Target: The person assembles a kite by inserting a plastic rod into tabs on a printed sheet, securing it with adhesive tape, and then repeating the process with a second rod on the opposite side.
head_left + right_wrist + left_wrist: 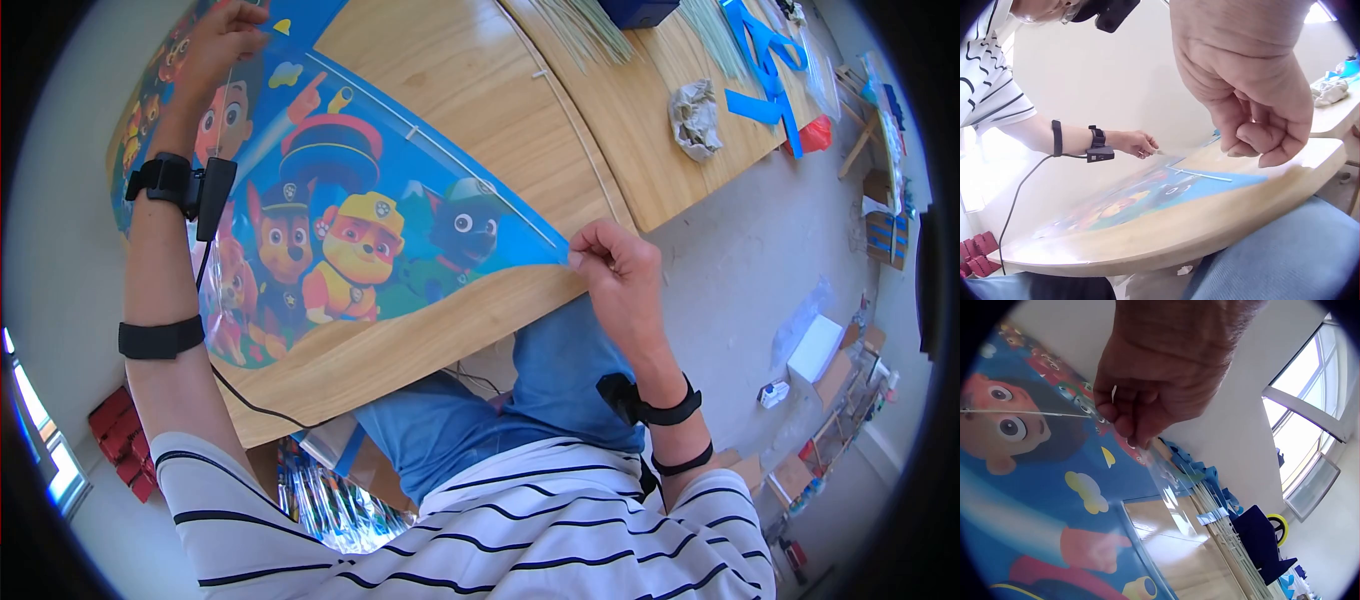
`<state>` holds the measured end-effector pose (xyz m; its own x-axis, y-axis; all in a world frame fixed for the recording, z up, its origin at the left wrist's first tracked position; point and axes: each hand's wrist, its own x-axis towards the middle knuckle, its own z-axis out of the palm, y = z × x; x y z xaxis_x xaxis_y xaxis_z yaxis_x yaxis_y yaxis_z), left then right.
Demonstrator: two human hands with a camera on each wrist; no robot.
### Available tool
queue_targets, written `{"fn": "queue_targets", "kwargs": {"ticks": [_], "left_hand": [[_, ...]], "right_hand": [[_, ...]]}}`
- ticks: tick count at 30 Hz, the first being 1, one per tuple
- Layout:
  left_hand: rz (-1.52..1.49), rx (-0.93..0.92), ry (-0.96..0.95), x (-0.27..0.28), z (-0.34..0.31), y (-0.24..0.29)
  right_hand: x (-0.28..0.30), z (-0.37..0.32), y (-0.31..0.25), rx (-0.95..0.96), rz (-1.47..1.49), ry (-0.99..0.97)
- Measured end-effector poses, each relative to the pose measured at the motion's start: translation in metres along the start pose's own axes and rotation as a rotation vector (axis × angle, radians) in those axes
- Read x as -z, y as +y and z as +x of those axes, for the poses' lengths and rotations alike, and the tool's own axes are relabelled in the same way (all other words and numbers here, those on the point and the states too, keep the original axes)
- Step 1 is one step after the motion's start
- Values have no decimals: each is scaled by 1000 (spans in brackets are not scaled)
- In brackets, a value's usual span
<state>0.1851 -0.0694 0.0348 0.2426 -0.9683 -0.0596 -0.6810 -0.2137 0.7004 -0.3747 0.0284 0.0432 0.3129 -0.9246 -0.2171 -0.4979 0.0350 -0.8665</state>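
A blue sheet printed with cartoon dogs [365, 250] lies over the table, a thin white rod [455, 160] along one edge. At its narrow right corner my right hand [620, 270] has thumb and fingertips pinched together on the tip; in the right wrist view the curled fingers of the right hand [1263, 128] partly hide the contact. My left hand [225, 45] is at the far end of the sheet. Seen from the left wrist, the left hand [1157, 394] pinches a clear film strip [1175, 506], and a second thin rod [1029, 413] runs toward its fingers.
On the adjoining table [660, 185] are crumpled paper [695, 120], blue ribbon [765, 60], bundles of thin sticks [580, 30] and a dark blue box [640, 10]. Shiny packaging [335, 505] sits below the near table edge. A black cable [255, 408] hangs from the left wrist.
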Motion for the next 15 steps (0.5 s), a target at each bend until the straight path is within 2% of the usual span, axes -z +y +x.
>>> {"fn": "queue_targets", "kwargs": {"ticks": [5, 8, 11, 15], "left_hand": [[50, 11, -17, 13, -8, 17], [26, 12, -3, 13, -18, 32], [41, -3, -1, 18, -22, 43], [22, -17, -8, 24, -23, 48]], "right_hand": [[6, 1, 7, -70, 34, -67], [7, -1, 4, -34, 16, -34], [12, -1, 2, 90, -189, -16], [11, -2, 3, -62, 71, -49]]}}
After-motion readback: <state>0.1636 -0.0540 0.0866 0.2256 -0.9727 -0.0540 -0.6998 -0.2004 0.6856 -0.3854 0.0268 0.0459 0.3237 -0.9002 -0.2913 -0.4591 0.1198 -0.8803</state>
